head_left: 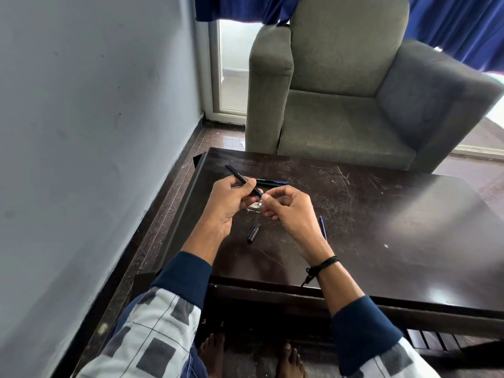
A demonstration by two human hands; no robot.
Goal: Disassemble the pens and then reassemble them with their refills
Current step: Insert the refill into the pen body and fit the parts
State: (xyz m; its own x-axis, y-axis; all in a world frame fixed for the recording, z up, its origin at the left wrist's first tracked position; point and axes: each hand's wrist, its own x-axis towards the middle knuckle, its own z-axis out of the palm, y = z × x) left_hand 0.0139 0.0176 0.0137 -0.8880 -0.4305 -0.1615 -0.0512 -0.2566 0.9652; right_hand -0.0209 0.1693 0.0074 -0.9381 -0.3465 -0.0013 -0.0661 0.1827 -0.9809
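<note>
My left hand (229,205) grips a dark pen barrel (236,174) that slants up and to the left above the dark table (381,214). My right hand (289,208) pinches the barrel's lower front end with thumb and fingertips; what it holds there is too small to tell. A black pen cap (253,233) lies on the table just below my hands. A second dark pen (272,182) lies flat behind my hands. A thin blue refill (322,227) lies to the right of my right wrist, partly hidden by it.
A small shiny disc-like object (255,206) sits on the table under my hands. A grey armchair (354,105) stands right behind the table. A pale wall (95,132) runs along the left. My bare feet (212,353) show under the table's near edge.
</note>
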